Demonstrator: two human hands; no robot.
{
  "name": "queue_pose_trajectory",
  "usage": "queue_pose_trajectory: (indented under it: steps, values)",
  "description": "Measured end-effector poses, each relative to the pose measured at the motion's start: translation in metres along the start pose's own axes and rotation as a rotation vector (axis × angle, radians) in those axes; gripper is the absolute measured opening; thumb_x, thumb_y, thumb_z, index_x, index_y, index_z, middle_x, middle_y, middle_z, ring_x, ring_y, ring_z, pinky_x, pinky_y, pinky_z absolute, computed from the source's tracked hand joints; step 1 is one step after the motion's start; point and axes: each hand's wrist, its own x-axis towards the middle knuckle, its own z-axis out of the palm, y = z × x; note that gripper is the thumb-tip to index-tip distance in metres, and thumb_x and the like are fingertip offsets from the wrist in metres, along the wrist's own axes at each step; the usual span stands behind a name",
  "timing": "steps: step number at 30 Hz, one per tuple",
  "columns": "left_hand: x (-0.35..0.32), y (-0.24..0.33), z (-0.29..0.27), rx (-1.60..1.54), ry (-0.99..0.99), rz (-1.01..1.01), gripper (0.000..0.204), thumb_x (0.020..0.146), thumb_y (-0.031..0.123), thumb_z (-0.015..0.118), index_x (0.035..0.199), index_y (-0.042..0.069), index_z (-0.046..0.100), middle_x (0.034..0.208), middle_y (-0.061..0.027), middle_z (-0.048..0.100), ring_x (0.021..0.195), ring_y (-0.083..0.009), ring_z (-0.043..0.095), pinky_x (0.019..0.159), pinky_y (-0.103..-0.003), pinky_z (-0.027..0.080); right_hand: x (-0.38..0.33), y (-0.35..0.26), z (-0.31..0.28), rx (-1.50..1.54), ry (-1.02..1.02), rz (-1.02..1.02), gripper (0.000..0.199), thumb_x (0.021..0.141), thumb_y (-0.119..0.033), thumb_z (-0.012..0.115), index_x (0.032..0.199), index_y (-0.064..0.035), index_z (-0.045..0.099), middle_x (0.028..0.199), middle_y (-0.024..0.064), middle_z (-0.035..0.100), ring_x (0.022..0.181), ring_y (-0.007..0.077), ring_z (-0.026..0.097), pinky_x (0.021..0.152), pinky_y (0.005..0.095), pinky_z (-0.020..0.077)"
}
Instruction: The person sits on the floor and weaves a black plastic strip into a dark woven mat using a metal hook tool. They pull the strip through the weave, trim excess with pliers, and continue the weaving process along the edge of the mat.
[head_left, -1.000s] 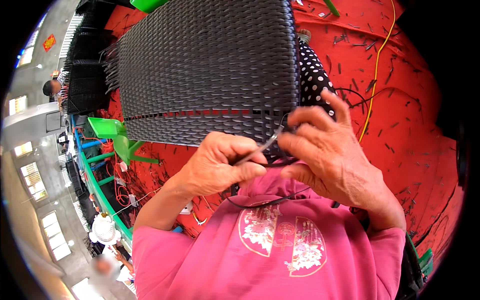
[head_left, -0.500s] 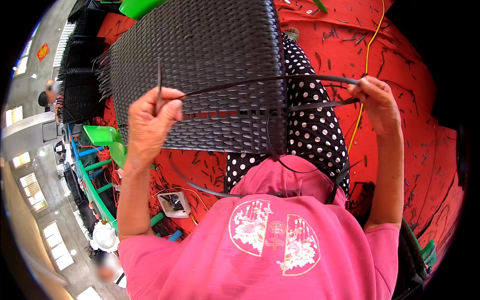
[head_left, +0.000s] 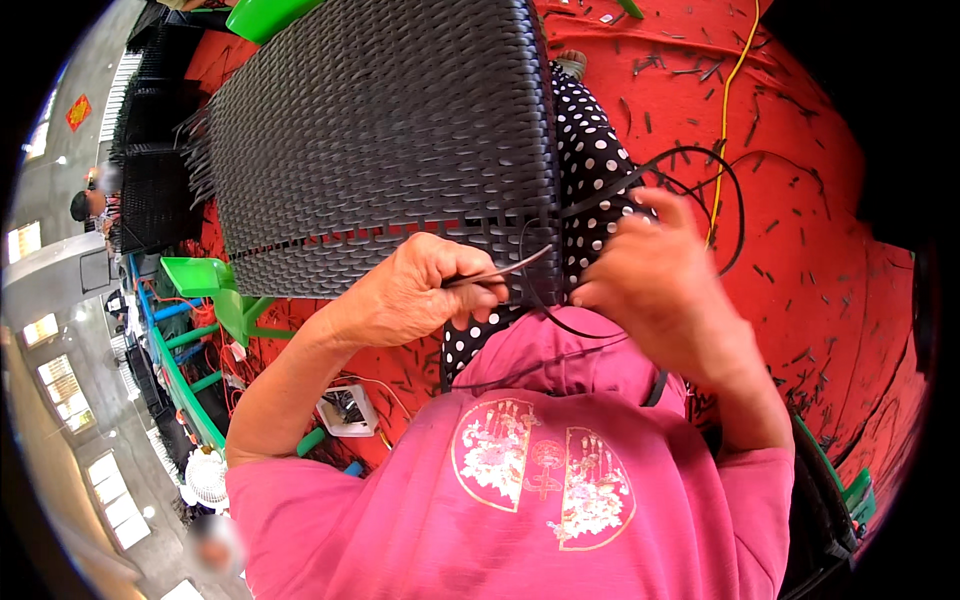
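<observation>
A dark woven rattan-like panel [head_left: 380, 130] lies across my lap, with a row of gaps in the weave near its close edge. My left hand [head_left: 435, 285] is closed in front of that edge, pinching a dark flat weaving strip [head_left: 522, 263] whose end sticks out to the right. My right hand [head_left: 650, 275] is beside the panel's right corner, smeared by motion; its fingers are partly bent and I cannot make out whether they hold anything. Behind it, a loop of black strip [head_left: 741, 200] curves out over the red floor covering.
Cut strip scraps lie scattered over the red floor covering [head_left: 790, 330], crossed by a yellow cord [head_left: 727, 110]. At left are a green plastic chair [head_left: 200, 275], a white tray [head_left: 347, 411] and a white fan [head_left: 207, 477]. Another person [head_left: 95, 205] is farther left.
Both hands have come down and closer together from a wide spread. The strip stretched between them is slack now, and a loop has formed at the right.
</observation>
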Motion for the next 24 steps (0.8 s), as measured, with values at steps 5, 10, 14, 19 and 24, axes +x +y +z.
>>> queue_pose_trajectory:
  steps: [5, 10, 14, 19, 24]
  values:
    - [-0.011, -0.027, -0.026, 0.013, 0.243, -0.042, 0.016, 0.088, 0.002, 0.060, 0.102, -0.004, 0.067, 0.073, -0.0042, 0.066, 0.061, -0.0071, 0.060, 0.055, -0.019, 0.047, -0.035, 0.048, -0.062, 0.384, 0.263, 0.347, 0.021, 0.085, -0.016, 0.065, 0.073, -0.0002, 0.059, 0.069, -0.0001, 0.049, 0.066, 0.0098, 0.044, 0.073, 0.0295, 0.0356]
    - [-0.020, -0.049, -0.045, 0.053, 0.341, -0.041, 0.019, 0.090, 0.009, 0.062, 0.104, -0.003, 0.066, 0.068, -0.0021, 0.062, 0.052, -0.0038, 0.049, 0.048, -0.017, 0.038, -0.081, 0.109, -0.073, 0.308, 0.339, 0.649, 0.031, 0.088, -0.025, 0.065, 0.073, -0.0002, 0.056, 0.072, -0.0029, 0.045, 0.063, 0.0053, 0.034, 0.057, 0.0238, 0.0269]
    - [-0.018, -0.050, -0.053, 0.013, 0.363, -0.032, 0.019, 0.092, 0.015, 0.060, 0.103, 0.000, 0.067, 0.064, -0.0004, 0.059, 0.049, -0.0016, 0.045, 0.044, -0.017, 0.033, -0.119, 0.137, -0.080, 0.045, 0.207, 0.886, 0.023, 0.089, -0.024, 0.064, 0.086, -0.0005, 0.063, 0.082, 0.0012, 0.059, 0.080, 0.0128, 0.054, 0.071, 0.0270, 0.0395]
    - [-0.019, -0.056, -0.030, -0.119, 0.127, -0.252, 0.019, 0.094, 0.018, 0.059, 0.095, 0.001, 0.068, 0.060, -0.0009, 0.060, 0.043, -0.0016, 0.047, 0.040, -0.017, 0.033, -0.055, 0.079, -0.049, -0.819, 0.472, 0.308, 0.018, 0.080, -0.005, 0.063, 0.098, -0.0035, 0.066, 0.097, 0.0099, 0.067, 0.090, 0.0304, 0.064, 0.075, 0.0380, 0.0509]
    - [-0.008, -0.044, 0.007, -0.292, -0.051, -0.269, 0.019, 0.093, 0.019, 0.061, 0.097, 0.002, 0.068, 0.062, -0.0013, 0.062, 0.045, -0.0026, 0.050, 0.041, -0.017, 0.036, -0.016, -0.007, 0.027, 0.057, 0.270, -0.001, 0.026, 0.071, -0.001, 0.064, 0.097, 0.0016, 0.064, 0.097, 0.0167, 0.064, 0.091, 0.0317, 0.064, 0.073, 0.0370, 0.0533]
